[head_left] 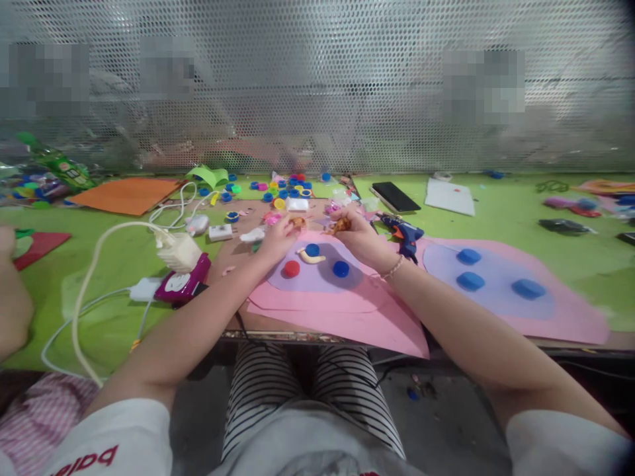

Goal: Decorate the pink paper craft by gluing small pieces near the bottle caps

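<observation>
My left hand (278, 239) is closed, its fingertips pinching a small orange-brown piece (297, 223). Between the fingers of my right hand (363, 237) is a similar small brown piece (341, 226), perhaps a little toy figure; its exact kind is too small to tell. Below both hands lies a pale purple paper shape (317, 281) on pink paper (342, 324). On the purple paper sit a red bottle cap (291, 268), two blue caps, one in front (340, 268) and one farther back (312, 250), and a cream curved piece (313, 258) touching the rear cap.
A dark blue glue gun (404, 235) lies right of my right hand, near a black phone (395, 197). A second pink-and-purple sheet (575, 322) carries blue caps. Left stand a purple power strip (184, 281), plug and cables. Loose caps (282, 194) lie behind. Another person's arm (12, 297) shows far left.
</observation>
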